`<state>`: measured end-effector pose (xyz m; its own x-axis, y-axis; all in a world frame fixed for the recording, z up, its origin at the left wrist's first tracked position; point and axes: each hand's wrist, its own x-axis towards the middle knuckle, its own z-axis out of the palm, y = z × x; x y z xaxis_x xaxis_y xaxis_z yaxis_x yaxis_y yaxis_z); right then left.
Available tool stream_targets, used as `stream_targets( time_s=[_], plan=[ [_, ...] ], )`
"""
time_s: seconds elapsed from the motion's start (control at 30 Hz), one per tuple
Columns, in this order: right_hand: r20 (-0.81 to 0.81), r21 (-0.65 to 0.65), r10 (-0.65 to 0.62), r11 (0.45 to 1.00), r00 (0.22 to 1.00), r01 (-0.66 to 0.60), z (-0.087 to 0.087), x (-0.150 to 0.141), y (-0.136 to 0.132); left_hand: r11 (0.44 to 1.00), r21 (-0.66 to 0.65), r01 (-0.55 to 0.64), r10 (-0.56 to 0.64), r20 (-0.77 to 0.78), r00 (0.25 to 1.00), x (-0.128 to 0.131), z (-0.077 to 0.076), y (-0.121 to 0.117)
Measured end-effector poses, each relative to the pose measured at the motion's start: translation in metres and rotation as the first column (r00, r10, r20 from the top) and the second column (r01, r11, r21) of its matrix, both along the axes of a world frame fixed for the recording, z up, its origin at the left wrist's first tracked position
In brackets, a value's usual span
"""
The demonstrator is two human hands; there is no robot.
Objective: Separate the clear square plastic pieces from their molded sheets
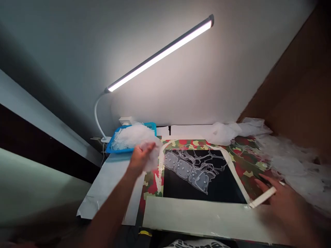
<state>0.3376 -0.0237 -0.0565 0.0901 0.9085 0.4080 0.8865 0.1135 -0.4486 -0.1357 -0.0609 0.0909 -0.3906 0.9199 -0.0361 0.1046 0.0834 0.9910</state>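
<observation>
My left hand (139,159) is closed on a thin, translucent plastic piece (152,159), blurred by motion, beside a blue basket (110,148). A white heap of similar thin pieces (134,134) fills that basket. At the right, my right hand (283,198) is curled low over the patterned mat, beside a whitish strip (263,197). A small pale end pokes out between its fingers; what it grips is unclear. Between my hands, a black panel (178,191) carries a row of clear molded plastic pieces (184,169) with stringy trimmings attached (207,159).
A lit bar lamp (160,55) on a bent neck hangs over the table. Crumpled translucent film (292,162) is piled along the right side. White tape (234,172) edges the black panel. A pale board (196,215) lies in front, with white sheeting (108,189) at left.
</observation>
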Motion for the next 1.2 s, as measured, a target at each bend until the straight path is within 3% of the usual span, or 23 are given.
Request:
stream_targets(
  time_s=[0.07,0.13,0.2,0.27,0.37,0.57,0.63,0.7,0.8,0.87,0.9,0.93,0.97,1.03,1.1,1.2],
  plan=[
    [0.011,-0.065,-0.076,0.995,0.997,0.076,-0.013,0.011,-0.002,0.992,0.069,-0.109,0.124,-0.274,0.954,-0.045,0.013,0.031],
    [0.037,-0.092,-0.094,0.991,0.995,0.097,-0.013,0.008,-0.009,0.987,0.070,-0.148,0.160,-0.580,0.798,-0.080,0.024,0.061],
    [0.068,-0.042,-0.044,0.998,0.997,0.047,-0.006,-0.003,-0.015,0.986,0.071,-0.153,0.160,-0.679,0.717,-0.103,0.030,0.084],
    [0.101,0.019,0.001,1.000,0.995,-0.003,0.001,-0.013,-0.018,0.986,0.083,-0.144,0.157,-0.743,0.651,-0.116,0.031,0.098],
    [0.121,0.067,-0.027,0.998,0.992,0.019,0.006,-0.017,-0.015,0.990,0.104,-0.091,0.137,-0.818,0.559,-0.125,0.028,0.106],
    [0.228,0.045,-0.076,0.997,0.971,0.067,0.015,-0.005,-0.003,0.988,-0.054,0.146,-0.113,-0.897,0.428,-0.150,0.022,0.116],
    [0.144,0.035,-0.089,0.996,0.986,0.085,0.023,-0.013,-0.003,0.986,-0.051,0.162,-0.112,-0.910,0.399,-0.159,0.027,0.114],
    [-0.023,-0.003,-0.027,1.000,0.999,0.027,0.033,-0.031,-0.006,0.988,-0.006,0.157,-0.064,-0.927,0.369,-0.161,0.034,0.107],
    [-0.266,-0.050,0.174,0.980,0.948,-0.194,0.050,-0.071,-0.012,0.969,0.210,0.130,0.163,-0.939,0.302,-0.137,0.036,0.088],
    [-0.355,-0.061,0.336,0.923,0.873,-0.380,0.058,-0.100,-0.014,0.910,0.368,0.193,0.305,-0.907,0.292,-0.097,0.023,0.070],
    [-0.378,-0.056,0.431,0.873,0.819,-0.485,0.060,-0.114,-0.014,0.882,0.379,0.279,0.286,-0.903,0.321,-0.071,0.012,0.060],
    [-0.378,-0.048,0.528,0.809,0.760,-0.586,0.061,-0.126,-0.014,0.844,0.305,0.441,0.165,-0.930,0.327,-0.043,-0.002,0.049],
    [-0.352,-0.040,0.621,0.737,0.700,-0.674,0.061,-0.138,-0.013,0.770,0.179,0.613,-0.007,-0.958,0.288,-0.015,-0.018,0.038],
    [-0.237,-0.056,0.751,0.622,0.616,-0.781,0.056,-0.157,-0.010,0.682,0.076,0.727,-0.131,-0.966,0.223,0.035,-0.050,0.017],
    [-0.144,-0.093,0.786,0.594,0.601,-0.799,0.050,-0.169,-0.006,0.622,-0.028,0.782,-0.257,-0.952,0.170,0.067,-0.077,0.002],
    [-0.188,-0.107,0.754,0.622,0.630,-0.776,0.044,-0.174,-0.003,0.627,-0.066,0.776,-0.324,-0.929,0.182,0.080,-0.095,-0.008]
  ],
)
